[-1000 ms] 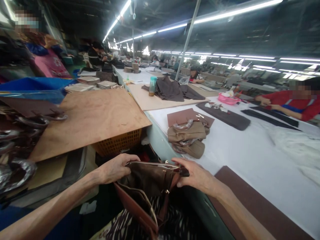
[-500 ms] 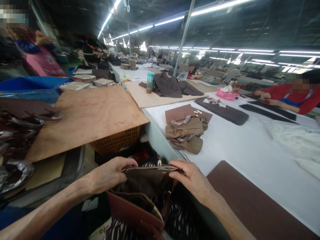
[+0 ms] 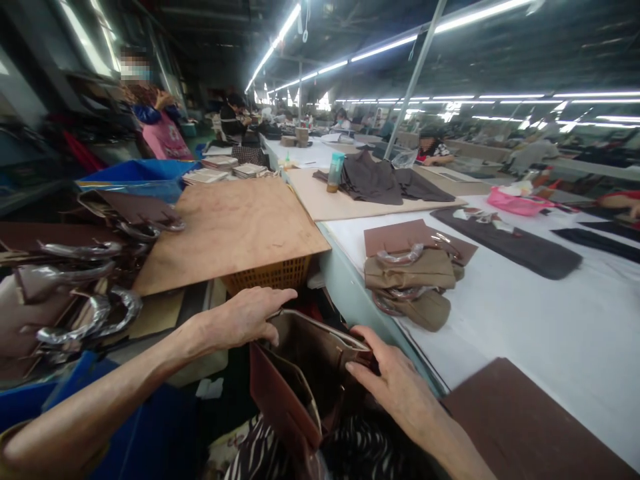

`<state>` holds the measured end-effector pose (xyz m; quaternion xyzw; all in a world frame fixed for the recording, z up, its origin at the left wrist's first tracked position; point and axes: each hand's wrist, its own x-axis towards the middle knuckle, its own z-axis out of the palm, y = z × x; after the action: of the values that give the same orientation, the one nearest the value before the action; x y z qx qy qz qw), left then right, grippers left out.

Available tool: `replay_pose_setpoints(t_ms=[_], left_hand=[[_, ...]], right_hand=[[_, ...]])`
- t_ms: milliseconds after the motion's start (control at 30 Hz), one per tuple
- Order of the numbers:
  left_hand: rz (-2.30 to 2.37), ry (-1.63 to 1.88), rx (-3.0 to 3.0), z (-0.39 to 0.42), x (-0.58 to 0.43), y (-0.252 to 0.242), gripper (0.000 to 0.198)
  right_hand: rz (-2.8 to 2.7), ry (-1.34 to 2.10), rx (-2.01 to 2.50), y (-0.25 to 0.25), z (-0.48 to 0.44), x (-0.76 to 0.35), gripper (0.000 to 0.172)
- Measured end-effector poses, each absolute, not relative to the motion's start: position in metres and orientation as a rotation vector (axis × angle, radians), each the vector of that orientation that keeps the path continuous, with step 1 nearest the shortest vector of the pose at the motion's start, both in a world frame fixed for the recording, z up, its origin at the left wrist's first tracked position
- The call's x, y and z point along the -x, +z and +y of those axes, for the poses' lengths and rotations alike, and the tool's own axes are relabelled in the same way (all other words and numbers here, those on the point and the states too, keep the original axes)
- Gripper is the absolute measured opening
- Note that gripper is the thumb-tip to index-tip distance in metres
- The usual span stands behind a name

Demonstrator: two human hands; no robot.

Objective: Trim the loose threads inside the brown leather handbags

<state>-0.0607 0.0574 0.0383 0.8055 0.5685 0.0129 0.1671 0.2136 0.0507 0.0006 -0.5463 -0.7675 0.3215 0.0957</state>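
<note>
A brown handbag (image 3: 287,393) with its mouth gaping upward rests in my lap, showing a dull brown inside. At its far left corner is my left hand (image 3: 243,319), index finger stretched out and thumb apart, with the thumb close to the rim. Whether that thumb touches the bag I cannot tell. The far rim's right end lies between the thumb and fingers of my right hand (image 3: 387,373). Zebra-patterned cloth (image 3: 360,443) shows beneath the bag.
Left of me are brown bags with plastic-wrapped handles (image 3: 83,300), a wooden board (image 3: 240,227) over a yellow crate (image 3: 270,275), and a blue bin (image 3: 143,173). The white table (image 3: 510,307) holds a khaki bag (image 3: 415,273) and a brown sheet (image 3: 535,413). Co-workers are farther off.
My left hand has loosened from the rim and its fingers have spread. The bag's mouth is wider now. The view has turned left, showing more of the wrapped handles.
</note>
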Motion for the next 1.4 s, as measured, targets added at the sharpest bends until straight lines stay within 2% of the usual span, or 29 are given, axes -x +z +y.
replay_pose_setpoints(t_ms=[100, 200, 300, 500, 1033, 1233, 1400], left_hand=[[1.656, 0.235, -2.386, 0.049, 0.054, 0.042, 0.049], [1.423, 0.461, -2.461, 0.044, 0.037, 0.037, 0.028], [1.309, 0.577, -2.472, 0.042, 0.020, 0.025, 0.018], [1.394, 0.715, -2.386, 0.047, 0.009, 0.008, 0.021], [1.485, 0.729, -2.492, 0.051, 0.004, 0.001, 0.011], [1.339, 0.666, -2.521, 0.045, 0.000, 0.002, 0.018], [1.232, 0.784, -2.485, 0.042, -0.003, -0.004, 0.021]], right_hand=[[-2.242, 0.987, 1.581, 0.001, 0.050, -0.209, 0.036], [-2.237, 1.020, 1.515, 0.000, 0.050, -0.207, 0.030], [-2.212, 1.055, 1.456, 0.000, 0.050, -0.205, 0.026], [-2.214, 1.035, 1.443, 0.003, 0.051, -0.204, 0.023], [-2.232, 0.965, 1.466, -0.001, 0.054, -0.201, 0.016], [-2.166, 0.957, 1.461, -0.003, 0.059, -0.200, 0.013], [-2.144, 0.884, 1.525, -0.007, 0.063, -0.197, 0.010]])
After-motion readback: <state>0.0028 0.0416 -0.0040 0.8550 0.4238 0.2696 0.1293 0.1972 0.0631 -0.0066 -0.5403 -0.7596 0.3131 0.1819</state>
